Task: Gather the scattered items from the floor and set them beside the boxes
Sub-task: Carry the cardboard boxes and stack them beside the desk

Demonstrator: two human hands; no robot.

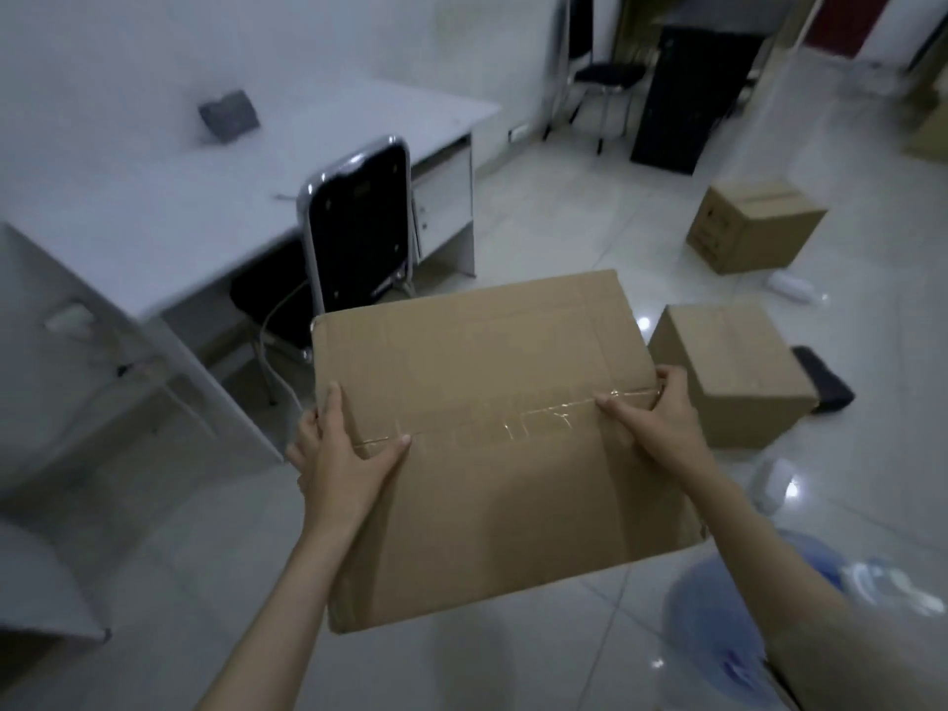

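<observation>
Head camera first: what are the hands doing?

— Both grasp a big cardboard box (pixel 492 443), held up off the floor (pixel 538 223) in front of the person. The left hand (pixel 341 449) wraps its left edge, thumb lying across the taped seam on top, fingers curled round the side. The right hand (pixel 651 407) grips the right edge the same way, thumb on the tape.

— Is the box shut?

— Yes, clear tape runs along the flaps.

— Where are the other boxes?

— Two smaller ones stand on the tiles to the right. The nearer box (pixel 728 372) is just beyond the right hand; the farther box (pixel 751 225) sits well behind it.

— Any loose things?

— A dark object (pixel 823 377) lies touching or just beside the nearer box. A small white item (pixel 792 288) lies between the two boxes. A white roundish thing (pixel 772 479) and a blue fan (pixel 728 633) are near the right forearm; blurred, so I cannot tell more.

— And on the left?

— A grey desk (pixel 154 197) with a black chair (pixel 359 218) pushed against it.
</observation>
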